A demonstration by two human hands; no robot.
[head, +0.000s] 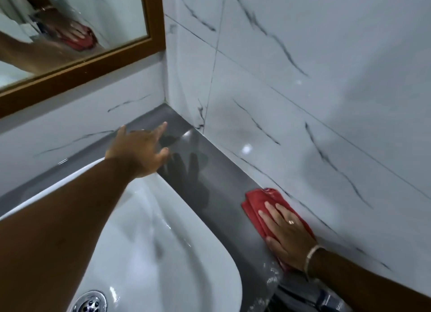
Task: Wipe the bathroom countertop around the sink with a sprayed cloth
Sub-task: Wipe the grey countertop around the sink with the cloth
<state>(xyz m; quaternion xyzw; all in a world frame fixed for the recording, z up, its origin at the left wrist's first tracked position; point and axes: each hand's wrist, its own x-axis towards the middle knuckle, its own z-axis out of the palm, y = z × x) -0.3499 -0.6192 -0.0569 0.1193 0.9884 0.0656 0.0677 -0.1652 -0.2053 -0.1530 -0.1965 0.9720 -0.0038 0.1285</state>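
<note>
- Head view: right hand [288, 232] lies flat, palm down, fingers spread, pressing the red cloth [257, 200] onto the grey counter [224, 181]; it pins the cloth rather than clenching it.
- Cloth sits on the counter's right strip, between the white sink [163, 241] rim and the tiled side wall [326, 125], its far edge touching the wall base.
- Left hand [140, 148] is unclenched and grasps nothing, fingers splayed, reaching over the sink's back rim toward the rear corner of the counter. Whether it touches the surface I cannot tell.
- Judgement, step in hand: wiping the right strip. Best done with even palm pressure, keeping the cloth hard against the wall joint, then running it along into the rear corner.
- Cloth: folded in several layers, edges stacked, bunched slightly at the wall side. Dampness not discernible.
- Counter: glossy, reflects the left hand; wet streaks near its front edge by the right wrist.
</note>
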